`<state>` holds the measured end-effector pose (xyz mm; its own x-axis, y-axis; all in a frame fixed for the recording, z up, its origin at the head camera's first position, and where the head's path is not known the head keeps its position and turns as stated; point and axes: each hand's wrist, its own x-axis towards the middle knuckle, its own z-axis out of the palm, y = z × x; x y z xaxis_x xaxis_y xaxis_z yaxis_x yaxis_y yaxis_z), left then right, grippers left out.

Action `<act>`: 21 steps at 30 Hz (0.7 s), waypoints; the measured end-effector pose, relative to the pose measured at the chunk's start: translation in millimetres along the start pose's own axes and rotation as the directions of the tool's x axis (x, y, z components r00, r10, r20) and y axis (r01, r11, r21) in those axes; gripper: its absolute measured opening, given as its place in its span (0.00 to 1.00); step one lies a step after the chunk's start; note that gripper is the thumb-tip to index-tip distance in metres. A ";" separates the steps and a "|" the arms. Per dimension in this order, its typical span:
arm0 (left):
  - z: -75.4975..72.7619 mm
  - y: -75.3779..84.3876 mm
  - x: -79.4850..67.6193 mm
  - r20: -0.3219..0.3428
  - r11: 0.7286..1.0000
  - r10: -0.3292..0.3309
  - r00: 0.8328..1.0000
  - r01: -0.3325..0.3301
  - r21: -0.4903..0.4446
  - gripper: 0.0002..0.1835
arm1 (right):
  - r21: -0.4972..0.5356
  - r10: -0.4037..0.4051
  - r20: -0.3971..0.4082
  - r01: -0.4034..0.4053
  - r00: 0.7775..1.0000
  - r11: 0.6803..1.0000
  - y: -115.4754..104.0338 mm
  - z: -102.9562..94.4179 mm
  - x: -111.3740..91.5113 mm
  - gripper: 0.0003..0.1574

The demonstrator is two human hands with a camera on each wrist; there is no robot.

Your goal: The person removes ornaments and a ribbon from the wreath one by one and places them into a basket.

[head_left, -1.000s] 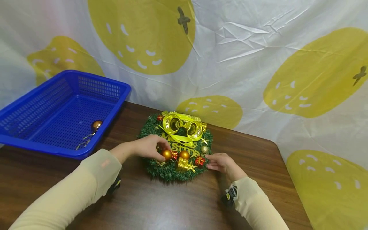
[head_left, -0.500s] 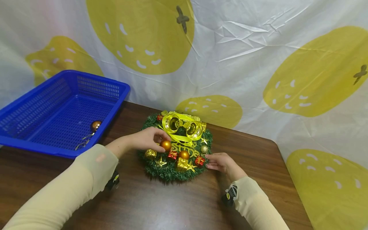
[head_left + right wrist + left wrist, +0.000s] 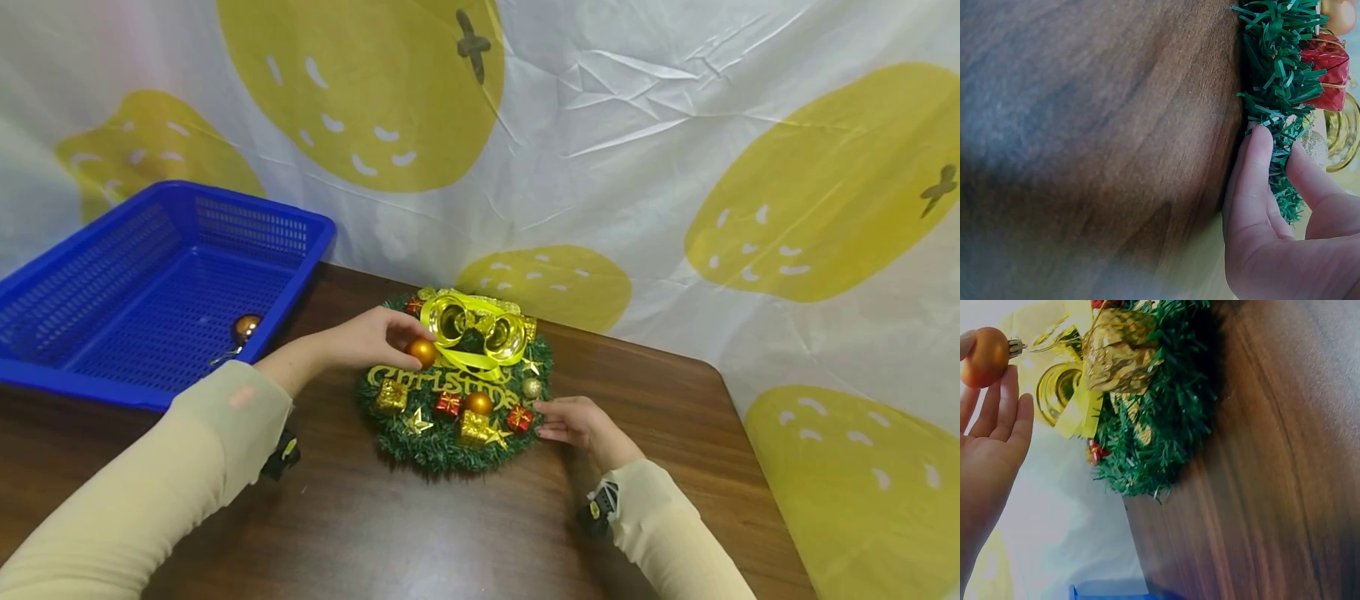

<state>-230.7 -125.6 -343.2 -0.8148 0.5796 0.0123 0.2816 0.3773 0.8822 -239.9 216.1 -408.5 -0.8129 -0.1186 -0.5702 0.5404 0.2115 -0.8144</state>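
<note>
Fingers and thumb of the left hand [image 3: 363, 337] pinch an orange bauble [image 3: 422, 353], up over the left side of the Christmas wreath [image 3: 435, 457], near the gold bells [image 3: 504, 337]! Across on the right, the right hand [image 3: 576, 423] grips the wreath's edge beside a red gift box [image 3: 519, 419], while the blue basket [image 3: 82, 385], far left, holds a copper bauble [image 3: 246, 327].

Head view facing forward-down, wrist views close, sharing wreath [image 3: 442, 456]

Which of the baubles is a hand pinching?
The orange bauble in the left hand; a copper bauble lies in the blue basket, others on the Christmas wreath.
</note>
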 end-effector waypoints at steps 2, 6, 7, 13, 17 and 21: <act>-2.7 0.7 -1.2 -0.010 1.000 -0.005 1.000 0.005 0.006 0.24 | 0.004 0.003 0.000 -0.003 1.000 1.000 0.5 0.2 0.1 0.32; -8.7 1.1 -2.5 -0.033 1.000 -0.003 0.999 0.004 0.015 0.24 | 0.003 0.003 0.003 -0.003 1.000 1.000 1.8 0.0 0.0 0.34; -10.4 1.3 -2.8 -0.040 1.000 -0.003 0.999 0.004 0.010 0.24 | 0.003 0.001 0.005 -0.001 1.000 1.000 1.8 -0.1 -0.1 0.34; -21.5 1.1 -4.3 -0.082 1.000 0.015 0.997 -0.015 0.002 0.23 | 0.007 -0.011 0.001 0.011 1.000 1.000 0.5 -1.0 -0.2 0.32; -29.3 3.4 -7.1 -0.109 1.000 0.011 0.994 -0.010 0.010 0.22 | 0.010 -0.015 0.003 0.015 1.000 1.000 -0.7 -0.6 -0.1 0.34; -38.1 8.2 -11.3 -0.130 1.000 -0.007 0.992 0.011 0.024 0.22 | 0.005 -0.013 0.014 0.013 1.000 1.000 -1.8 0.2 -0.5 0.38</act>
<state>-238.5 -156.6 -318.2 -0.8757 0.4781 0.0667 0.2851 0.4006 0.8708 -240.4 215.6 -406.8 -0.8168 -0.1346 -0.5611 0.5310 0.2052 -0.8222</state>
